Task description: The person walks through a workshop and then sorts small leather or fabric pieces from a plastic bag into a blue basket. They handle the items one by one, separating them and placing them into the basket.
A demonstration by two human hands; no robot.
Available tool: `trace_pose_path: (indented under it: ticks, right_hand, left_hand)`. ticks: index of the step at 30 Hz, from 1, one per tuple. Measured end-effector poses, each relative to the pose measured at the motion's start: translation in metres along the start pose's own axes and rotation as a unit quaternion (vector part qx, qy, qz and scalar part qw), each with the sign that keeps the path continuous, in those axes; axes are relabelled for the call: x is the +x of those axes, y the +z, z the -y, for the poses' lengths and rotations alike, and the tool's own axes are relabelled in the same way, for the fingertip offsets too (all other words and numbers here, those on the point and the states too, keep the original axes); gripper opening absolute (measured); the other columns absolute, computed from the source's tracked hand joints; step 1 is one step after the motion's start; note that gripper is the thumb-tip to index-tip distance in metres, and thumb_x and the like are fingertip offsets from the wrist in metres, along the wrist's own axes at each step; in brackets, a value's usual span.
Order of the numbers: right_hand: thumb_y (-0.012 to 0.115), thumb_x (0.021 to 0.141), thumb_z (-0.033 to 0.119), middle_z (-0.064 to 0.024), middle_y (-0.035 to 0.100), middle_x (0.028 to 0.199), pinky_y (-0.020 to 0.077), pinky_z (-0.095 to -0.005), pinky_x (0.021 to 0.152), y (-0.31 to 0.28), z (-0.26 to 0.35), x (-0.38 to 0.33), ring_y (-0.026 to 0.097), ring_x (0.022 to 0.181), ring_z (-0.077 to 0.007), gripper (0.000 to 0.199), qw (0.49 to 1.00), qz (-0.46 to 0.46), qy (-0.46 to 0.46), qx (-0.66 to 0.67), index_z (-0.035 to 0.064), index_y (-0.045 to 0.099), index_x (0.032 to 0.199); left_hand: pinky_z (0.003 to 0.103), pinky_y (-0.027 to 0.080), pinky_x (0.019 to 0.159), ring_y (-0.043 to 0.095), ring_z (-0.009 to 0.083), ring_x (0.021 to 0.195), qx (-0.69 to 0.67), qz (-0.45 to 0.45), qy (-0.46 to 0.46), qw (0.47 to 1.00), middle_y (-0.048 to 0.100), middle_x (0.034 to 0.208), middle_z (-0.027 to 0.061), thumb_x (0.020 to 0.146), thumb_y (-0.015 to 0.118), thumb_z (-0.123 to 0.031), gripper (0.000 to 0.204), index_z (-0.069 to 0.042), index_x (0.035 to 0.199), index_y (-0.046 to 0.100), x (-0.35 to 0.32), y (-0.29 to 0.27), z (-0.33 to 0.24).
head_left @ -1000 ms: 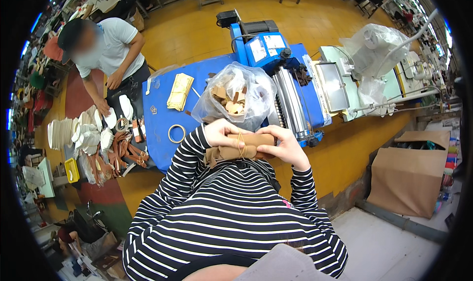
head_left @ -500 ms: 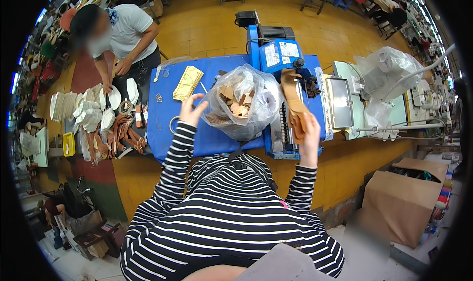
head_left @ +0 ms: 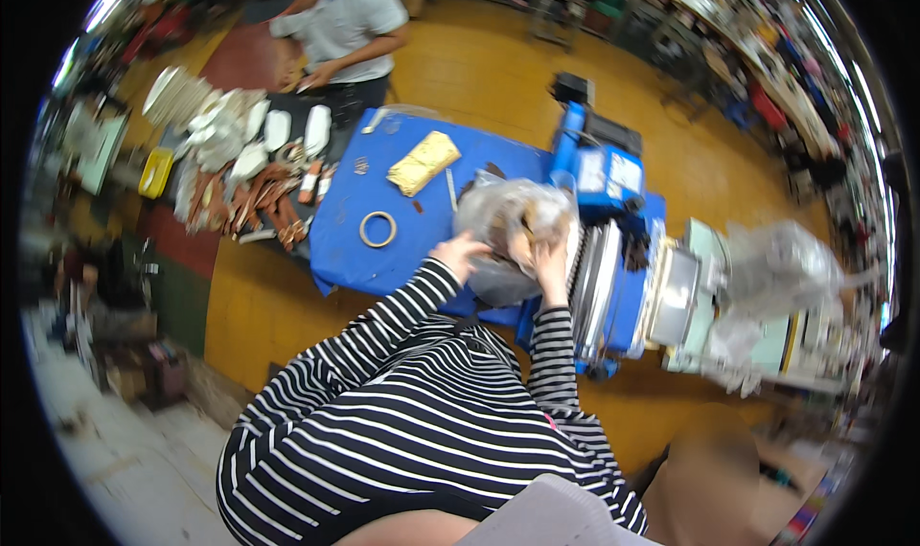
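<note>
A clear plastic bag (head_left: 484, 206) holding brown and tan leather pieces stands on the blue-covered table (head_left: 335, 249). My left hand (head_left: 462, 256) is at the bag's near left edge, fingers stretched toward it and apart. Over the bag's near right side, my right hand (head_left: 549, 268) has its fingers closed beside a tan leather piece (head_left: 520, 249), which it appears to hold; blur softens the fingertips. Immediately right of the bag is a blue machine (head_left: 606, 177) with metal rollers (head_left: 600, 273).
A tape roll (head_left: 378, 229) and a yellow patterned bundle (head_left: 423, 164) lie left of the bag. Further left, a dark table carries brown straps (head_left: 268, 201) and white pieces (head_left: 318, 129), with a co-worker (head_left: 350, 29) behind it. A plastic-covered machine (head_left: 781, 263) stands at right.
My right hand has moved left from the machine to the bag, bringing the tan leather with it. My left hand has come in to the bag's near edge. The head view has shifted.
</note>
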State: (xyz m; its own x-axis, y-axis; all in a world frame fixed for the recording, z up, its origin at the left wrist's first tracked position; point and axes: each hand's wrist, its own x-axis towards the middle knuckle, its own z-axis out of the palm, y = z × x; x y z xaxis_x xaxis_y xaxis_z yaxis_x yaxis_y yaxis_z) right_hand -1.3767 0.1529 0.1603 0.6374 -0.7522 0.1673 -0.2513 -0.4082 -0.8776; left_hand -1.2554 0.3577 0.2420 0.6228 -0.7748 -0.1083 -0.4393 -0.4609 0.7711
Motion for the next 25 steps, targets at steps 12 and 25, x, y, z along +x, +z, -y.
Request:
trace_pose_path:
  ticks: [12, 25]
  right_hand:
    - [0.064, 0.082, 0.049, -0.0245, 0.01, 0.153, 0.0178, -0.0705, 0.101, -0.132, 0.093, -0.021, 0.018, 0.14, -0.0431, 0.078, 0.824, 0.266, 0.268, -0.423, 0.0259, 0.026, 0.147]
    - [0.055, 0.094, 0.016, -0.019, 0.058, 0.123, 0.0446, -0.0329, 0.09, -0.052, 0.23, -0.055, 0.06, 0.104, -0.0244, 0.039, 0.991, 0.128, -0.024, -0.042, 0.0018, 0.051, 0.13]
  left_hand:
    - [0.037, 0.047, 0.094, 0.058, 0.0305, 0.109, -0.097, 0.022, 0.079, 0.992, 0.059, 0.125, 0.012, 0.088, 0.054, -0.011, 0.033, -0.011, 0.121, 0.059, -0.046, -0.05, -0.036]
    - [0.038, 0.035, 0.1, 0.051, 0.0157, 0.113, -0.33, -0.332, 0.612, 0.638, 0.06, 0.116, 0.008, 0.085, 0.063, -0.031, 0.034, -0.02, 0.118, 0.06, -0.265, -0.246, -0.154]
